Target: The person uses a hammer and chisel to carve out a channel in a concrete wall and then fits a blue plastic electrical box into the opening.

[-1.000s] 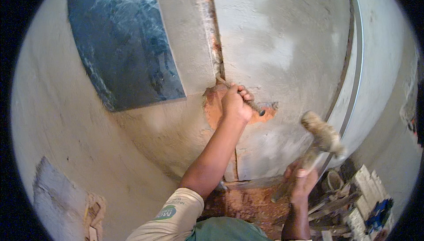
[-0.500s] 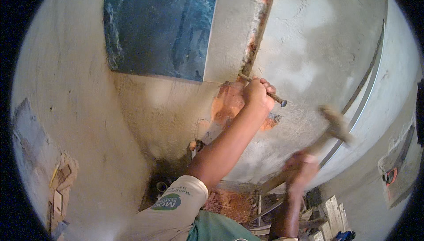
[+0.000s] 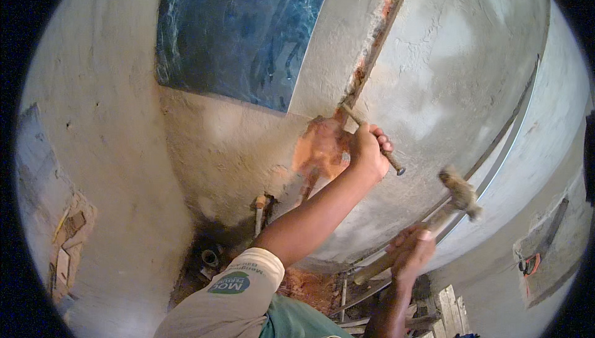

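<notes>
Two bare hands: the right hand (image 3: pixel 414 254) was near right, the left hand (image 3: pixel 370 152) farther on, mid-scene; both were closed.
One hammer (image 3: pixel 460 195): the right hand's fingers and thumb wrapped its handle; its head was to the right of the left hand, touching nothing.
One metal rod (image 3: pixel 355 117): the left hand's fingers curled snugly round its shaft; its far tip was at the lower end of one groove (image 3: pixel 377 31).
One orange patch (image 3: pixel 319 146): just left of the left hand.
One blue panel (image 3: pixel 238 37): far left.
</notes>
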Demonstrator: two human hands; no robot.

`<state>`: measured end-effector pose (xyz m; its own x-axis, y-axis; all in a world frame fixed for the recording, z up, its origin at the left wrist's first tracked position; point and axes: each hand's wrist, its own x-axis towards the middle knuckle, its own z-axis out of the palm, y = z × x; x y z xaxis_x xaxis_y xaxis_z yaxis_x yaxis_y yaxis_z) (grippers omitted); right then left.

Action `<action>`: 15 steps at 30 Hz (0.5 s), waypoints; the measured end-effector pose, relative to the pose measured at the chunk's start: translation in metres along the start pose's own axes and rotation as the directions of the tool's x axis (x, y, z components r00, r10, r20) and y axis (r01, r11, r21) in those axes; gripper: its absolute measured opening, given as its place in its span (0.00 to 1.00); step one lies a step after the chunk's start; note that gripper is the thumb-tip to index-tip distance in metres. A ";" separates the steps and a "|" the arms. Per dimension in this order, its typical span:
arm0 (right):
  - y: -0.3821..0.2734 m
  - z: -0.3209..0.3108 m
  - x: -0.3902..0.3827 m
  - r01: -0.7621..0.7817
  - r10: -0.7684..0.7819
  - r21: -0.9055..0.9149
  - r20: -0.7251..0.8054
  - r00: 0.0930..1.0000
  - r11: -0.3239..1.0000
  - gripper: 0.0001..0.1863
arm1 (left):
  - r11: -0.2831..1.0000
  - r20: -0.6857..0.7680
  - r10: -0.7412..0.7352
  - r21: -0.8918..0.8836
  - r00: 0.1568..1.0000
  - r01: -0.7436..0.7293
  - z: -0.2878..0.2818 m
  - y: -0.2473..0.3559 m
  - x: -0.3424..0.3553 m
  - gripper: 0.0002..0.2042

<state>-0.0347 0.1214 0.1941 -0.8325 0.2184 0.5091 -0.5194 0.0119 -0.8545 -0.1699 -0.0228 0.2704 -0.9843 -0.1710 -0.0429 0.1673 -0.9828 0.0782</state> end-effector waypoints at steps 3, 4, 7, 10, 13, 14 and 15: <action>-0.024 -0.018 0.005 0.194 -0.197 -0.106 -0.019 0.980 0.975 0.31 | 0.999 0.028 -0.007 -0.050 1.000 0.008 0.007 0.003 0.010 0.07; -0.030 -0.025 0.007 0.293 -0.305 -0.170 -0.049 0.951 0.941 0.32 | 0.999 0.027 -0.003 -0.042 1.000 0.004 0.009 0.006 0.018 0.06; -0.069 -0.040 0.021 0.502 -0.509 -0.087 -0.127 0.851 0.860 0.30 | 0.991 0.031 -0.042 -0.125 0.999 0.046 0.022 0.001 0.015 0.08; -0.097 -0.031 0.036 0.616 -0.601 0.220 -0.137 0.788 0.757 0.28 | 0.982 -0.029 -0.031 -0.189 0.999 0.025 0.027 0.013 0.009 0.08; -0.066 -0.004 0.046 0.746 -0.717 0.231 -0.206 0.666 0.625 0.21 | 0.970 0.011 -0.044 -0.239 0.999 0.045 0.030 0.012 0.017 0.09; -0.021 -0.008 0.051 0.674 -0.700 -0.296 0.026 0.714 0.677 0.23 | 0.968 -0.006 -0.041 -0.248 0.999 0.038 0.038 0.011 0.015 0.09; 0.010 -0.014 0.052 0.490 -0.565 -0.747 0.187 0.804 0.450 0.25 | 0.967 -0.025 -0.037 -0.255 0.999 0.030 0.044 0.010 0.011 0.09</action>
<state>-0.0804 0.1469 0.2105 -0.4114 -0.0136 0.9113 -0.4975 0.8412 -0.2120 -0.1819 -0.0317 0.3145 -0.9882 -0.1358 -0.0703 0.1464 -0.9728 -0.1795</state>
